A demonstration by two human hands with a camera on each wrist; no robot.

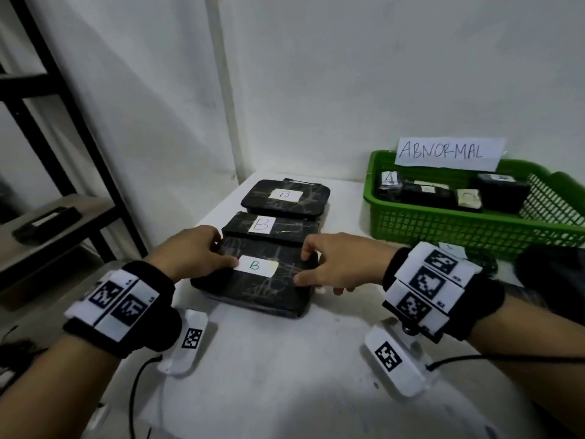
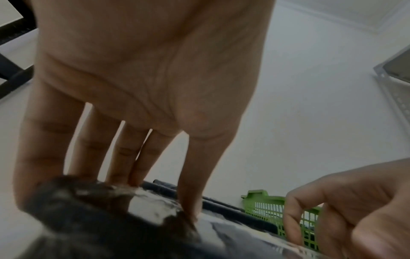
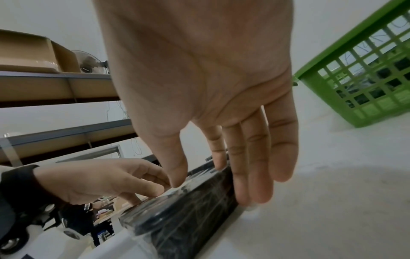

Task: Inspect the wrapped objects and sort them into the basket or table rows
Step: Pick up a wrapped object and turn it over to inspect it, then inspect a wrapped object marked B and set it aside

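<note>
Three black wrapped packages with white "B" labels lie in a row on the white table (image 1: 285, 359). My two hands hold the nearest package (image 1: 262, 289) by its ends. The left hand (image 1: 221, 255) pinches the left end, thumb on top beside the label, fingers over the far edge. My right hand (image 1: 302, 267) pinches the right end, thumb on top and fingers down the side. The left wrist view shows the left hand (image 2: 137, 192) on the package (image 2: 111, 227). In the right wrist view the right hand (image 3: 210, 191) grips the package (image 3: 188, 219), which lies low on the table.
Behind it lie the middle B package (image 1: 272, 226) and the far B package (image 1: 285, 198). A green basket (image 1: 459, 226) with an "ABNORMAL" sign (image 1: 446, 153) holds several wrapped objects at the back right. A dark object (image 1: 550, 280) sits right of my right wrist. Black shelving (image 1: 63, 122) stands left.
</note>
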